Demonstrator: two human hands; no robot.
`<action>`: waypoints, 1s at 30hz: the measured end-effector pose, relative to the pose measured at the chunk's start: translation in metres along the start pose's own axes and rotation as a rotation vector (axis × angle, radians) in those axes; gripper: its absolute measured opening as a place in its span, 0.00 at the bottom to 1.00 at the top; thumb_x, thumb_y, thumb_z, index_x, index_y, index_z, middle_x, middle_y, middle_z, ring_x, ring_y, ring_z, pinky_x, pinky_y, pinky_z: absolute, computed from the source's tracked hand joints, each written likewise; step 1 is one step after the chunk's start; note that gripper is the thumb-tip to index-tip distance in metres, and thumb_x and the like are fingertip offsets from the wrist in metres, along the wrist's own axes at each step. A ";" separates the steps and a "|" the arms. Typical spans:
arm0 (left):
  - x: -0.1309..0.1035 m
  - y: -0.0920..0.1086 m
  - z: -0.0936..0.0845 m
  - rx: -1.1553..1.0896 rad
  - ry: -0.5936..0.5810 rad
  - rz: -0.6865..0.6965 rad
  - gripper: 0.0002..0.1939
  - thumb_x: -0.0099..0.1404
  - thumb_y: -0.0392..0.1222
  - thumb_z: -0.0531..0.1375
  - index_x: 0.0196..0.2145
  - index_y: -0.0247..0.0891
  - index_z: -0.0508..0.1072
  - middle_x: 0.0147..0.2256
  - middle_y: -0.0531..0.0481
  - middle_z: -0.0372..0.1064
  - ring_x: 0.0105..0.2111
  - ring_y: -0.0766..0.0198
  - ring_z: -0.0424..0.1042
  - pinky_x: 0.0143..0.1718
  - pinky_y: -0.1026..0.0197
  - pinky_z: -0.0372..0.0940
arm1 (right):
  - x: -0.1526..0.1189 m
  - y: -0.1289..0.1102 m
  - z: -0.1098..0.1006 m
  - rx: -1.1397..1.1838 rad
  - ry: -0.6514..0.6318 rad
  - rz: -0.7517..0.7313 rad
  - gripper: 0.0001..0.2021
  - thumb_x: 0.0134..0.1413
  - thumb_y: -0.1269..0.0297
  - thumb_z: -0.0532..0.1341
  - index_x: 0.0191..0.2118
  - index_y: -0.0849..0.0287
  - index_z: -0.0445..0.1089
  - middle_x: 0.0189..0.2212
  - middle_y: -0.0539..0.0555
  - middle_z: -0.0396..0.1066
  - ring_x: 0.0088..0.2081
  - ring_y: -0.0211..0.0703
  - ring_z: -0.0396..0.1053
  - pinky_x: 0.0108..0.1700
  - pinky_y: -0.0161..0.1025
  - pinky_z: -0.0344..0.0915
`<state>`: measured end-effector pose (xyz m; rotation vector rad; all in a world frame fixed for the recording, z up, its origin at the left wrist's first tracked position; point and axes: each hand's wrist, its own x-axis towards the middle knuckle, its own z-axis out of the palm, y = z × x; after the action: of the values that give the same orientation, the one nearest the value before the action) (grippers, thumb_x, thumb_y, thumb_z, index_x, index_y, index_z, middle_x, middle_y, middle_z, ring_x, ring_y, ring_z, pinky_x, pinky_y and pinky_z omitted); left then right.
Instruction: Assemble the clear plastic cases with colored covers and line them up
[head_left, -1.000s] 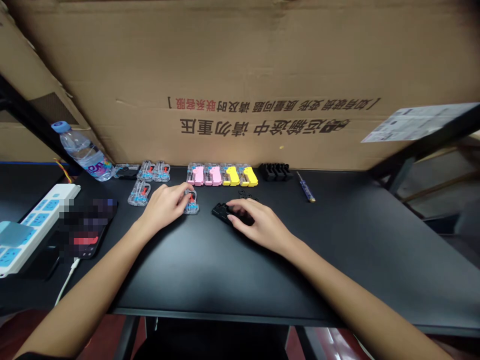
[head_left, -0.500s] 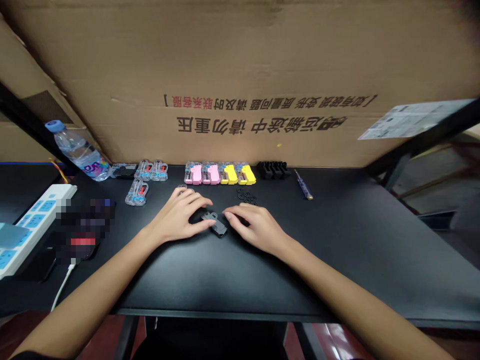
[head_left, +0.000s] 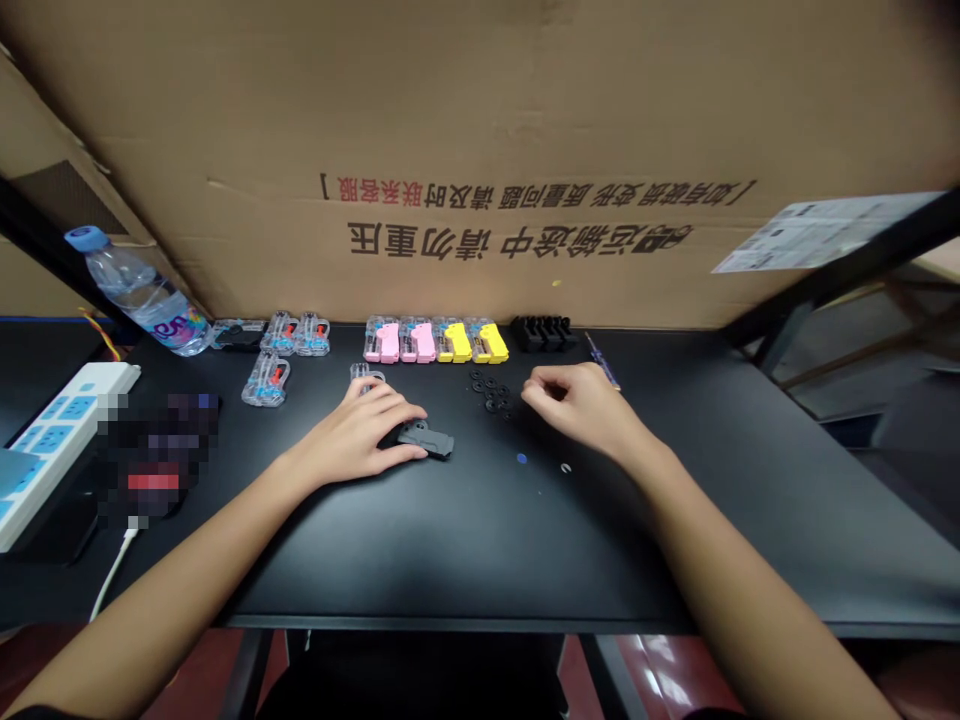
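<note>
A dark grey plastic part (head_left: 427, 439) lies on the black table, its left end between the thumb and fingers of my left hand (head_left: 366, 432). My right hand (head_left: 576, 400) is curled beside several small black rings (head_left: 491, 392), thumb and index fingertips together; anything between them is too small to make out. In front of it are a small blue disc (head_left: 522, 459) and a small pale clip-like ring (head_left: 566, 468). Behind my left hand a clear plastic piece (head_left: 366, 374) is partly covered by the fingers.
Pink pieces (head_left: 385, 342), yellow pieces (head_left: 455, 342) and black parts (head_left: 543, 333) line the cardboard (head_left: 480, 120). A screwdriver (head_left: 602, 362) lies right; clear cases (head_left: 266, 380), a bottle (head_left: 154, 300), a power strip (head_left: 64, 420) and a blurred-out object with a white cable (head_left: 114, 575) are left.
My right hand has moved right, away from the grey part, uncovering the blue disc and pale clip. The grey part has turned to lie flatter across the view. My left hand stays by it.
</note>
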<state>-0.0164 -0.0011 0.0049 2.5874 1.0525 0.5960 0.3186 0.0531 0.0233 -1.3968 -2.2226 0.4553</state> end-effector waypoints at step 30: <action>0.003 0.001 0.011 0.021 -0.001 -0.008 0.24 0.73 0.63 0.63 0.51 0.40 0.79 0.42 0.48 0.78 0.47 0.55 0.74 0.62 0.46 0.55 | -0.008 -0.054 0.029 0.466 -0.220 -0.098 0.10 0.63 0.58 0.64 0.37 0.57 0.80 0.32 0.55 0.78 0.31 0.43 0.73 0.37 0.40 0.70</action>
<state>-0.0089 -0.0009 -0.0032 2.5998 1.0747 0.5843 0.2649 0.0221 0.0253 -1.0273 -2.1473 1.0561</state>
